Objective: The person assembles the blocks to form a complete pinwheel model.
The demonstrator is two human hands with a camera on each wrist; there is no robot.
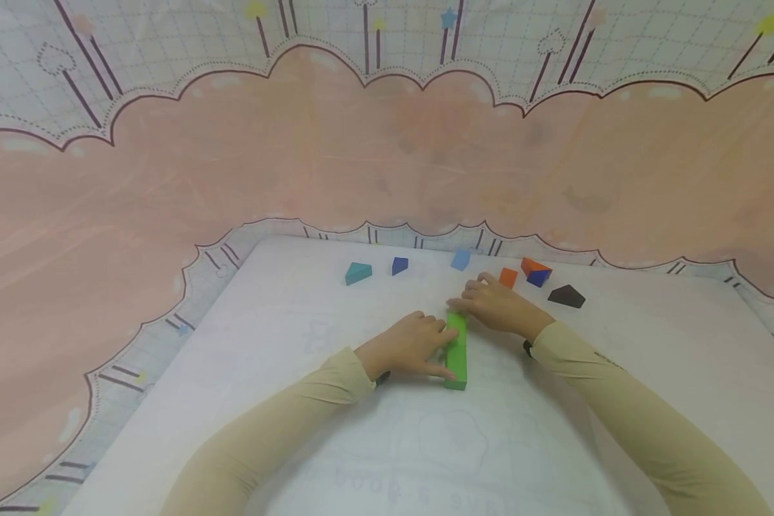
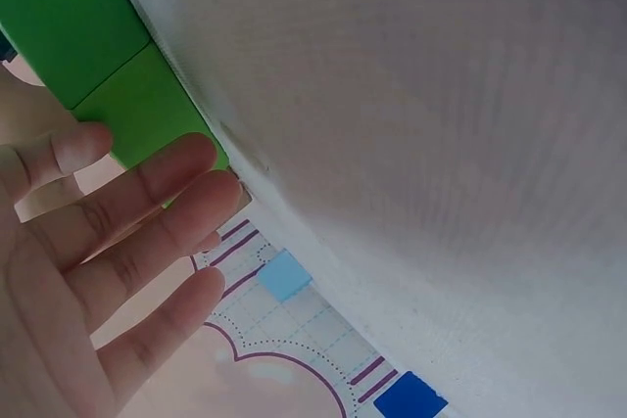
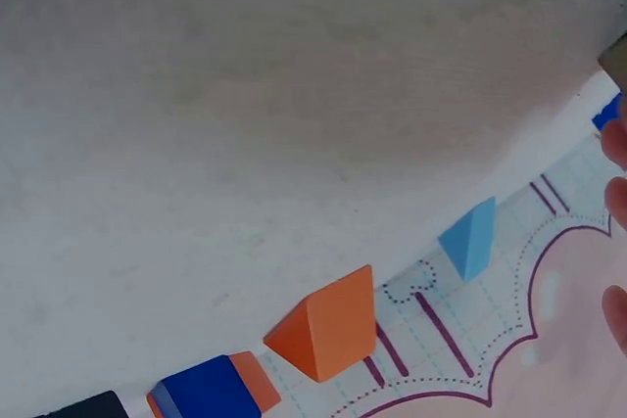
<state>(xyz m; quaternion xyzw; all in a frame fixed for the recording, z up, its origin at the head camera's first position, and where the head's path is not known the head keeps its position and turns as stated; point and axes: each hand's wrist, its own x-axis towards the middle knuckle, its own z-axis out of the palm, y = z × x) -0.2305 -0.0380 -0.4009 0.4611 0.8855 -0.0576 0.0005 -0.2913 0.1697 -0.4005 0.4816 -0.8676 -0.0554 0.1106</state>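
Note:
Two green blocks (image 1: 456,362) lie end to end in a row on the white table, one darker and one lighter in the left wrist view. My left hand (image 1: 416,344) is at the row's left side, thumb extended at the near end and index finger over the top. Its fingers (image 2: 162,203) look straight and spread. At the far end is my right hand (image 1: 497,304), fingertips right at the block's edge. A small olive-brown surface (image 3: 615,64) shows beside the right fingertips (image 3: 615,201); I cannot tell whether they pinch it.
Along the back lie a teal block (image 1: 358,273), a dark blue block (image 1: 400,266), a light blue block (image 1: 461,259), an orange block (image 1: 507,278), another orange block (image 1: 530,265) with a blue one (image 1: 539,277) against it, and a black block (image 1: 566,296). A patterned curtain (image 1: 374,158) rises behind.

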